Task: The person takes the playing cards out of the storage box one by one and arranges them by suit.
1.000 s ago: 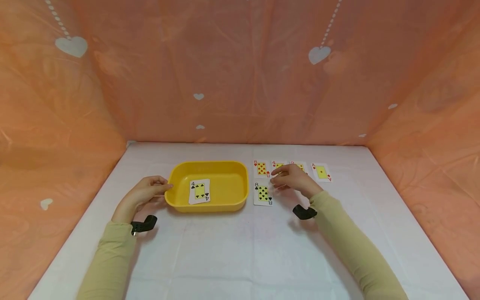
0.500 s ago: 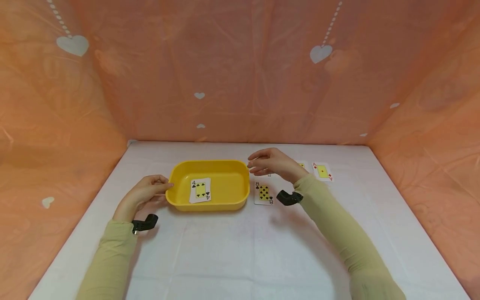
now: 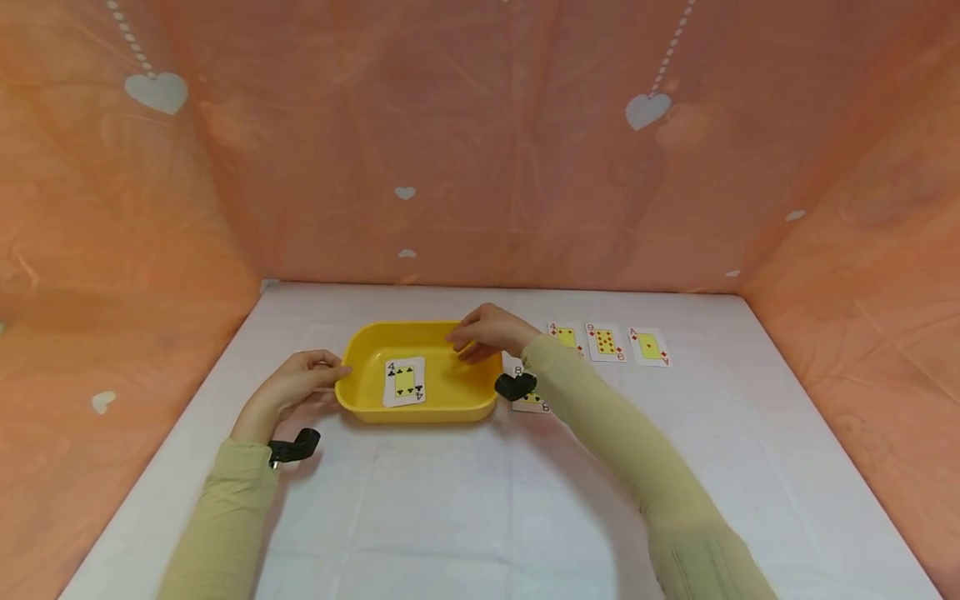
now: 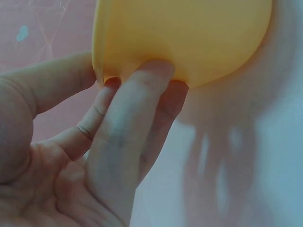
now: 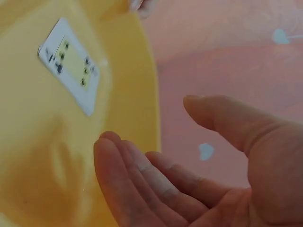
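My left hand grips the left end of a yellow plastic tray. In the left wrist view the thumb lies at the rim and the fingers press the outer wall. Over the tray's right end hovers my right hand. The right wrist view shows its thumb well apart from loosely extended fingers, with nothing between them. Face up on the tray's floor lies a four of clubs playing card. An eight of spades lies right of the tray, partly hidden by my right wrist's black camera.
To the right, along the far side of the white-covered table, lie a four of diamonds, a nine of diamonds and an ace of diamonds. An orange cloth closes off the back and sides.
My right hand has moved left from above the cards, passing the tray's right rim, to above its inside. The diamonds it covered show again. The left hand keeps its hold on the tray.
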Available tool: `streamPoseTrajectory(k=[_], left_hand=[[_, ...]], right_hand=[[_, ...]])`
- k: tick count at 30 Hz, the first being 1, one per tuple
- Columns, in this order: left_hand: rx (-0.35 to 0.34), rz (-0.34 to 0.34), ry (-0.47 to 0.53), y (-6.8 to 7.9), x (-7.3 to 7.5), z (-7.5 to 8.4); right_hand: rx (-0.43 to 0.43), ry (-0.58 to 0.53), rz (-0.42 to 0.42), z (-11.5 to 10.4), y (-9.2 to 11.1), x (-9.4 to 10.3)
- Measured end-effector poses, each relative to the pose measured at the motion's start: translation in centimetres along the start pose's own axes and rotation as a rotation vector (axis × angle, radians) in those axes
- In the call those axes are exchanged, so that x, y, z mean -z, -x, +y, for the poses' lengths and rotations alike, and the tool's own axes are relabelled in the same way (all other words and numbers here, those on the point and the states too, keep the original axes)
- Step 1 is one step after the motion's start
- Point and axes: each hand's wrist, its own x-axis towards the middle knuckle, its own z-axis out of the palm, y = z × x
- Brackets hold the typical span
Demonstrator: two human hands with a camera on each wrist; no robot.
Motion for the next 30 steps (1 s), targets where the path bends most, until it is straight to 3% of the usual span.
streamPoseTrajectory(k=[6, 13, 21, 26, 30], left_hand=[[0.034, -0.005, 0.025, 0.0, 0.0, -0.3], [0.036, 0.012, 0.012, 0.6, -0.1, -1.0], [0.034, 0.018, 0.053, 0.8, 0.1, -1.3], [0.029, 0.02, 0.063, 0.9, 0.0, -1.2], [0.013, 0.02, 0.051, 0.9, -0.2, -1.2]], right_hand=[[-0.062, 0.041, 0.013, 0.2, -1.7, -1.1], [-0.114, 0.277, 0.058, 0.4, -3.3, -3.2], [-0.17, 0.374, 0.071, 0.4, -5.3, -5.2], [-0.218, 0.387, 0.088, 0.1, -5.7, -6.6], [-0.209, 0.511, 0.087, -0.2, -5.6, -7.9]])
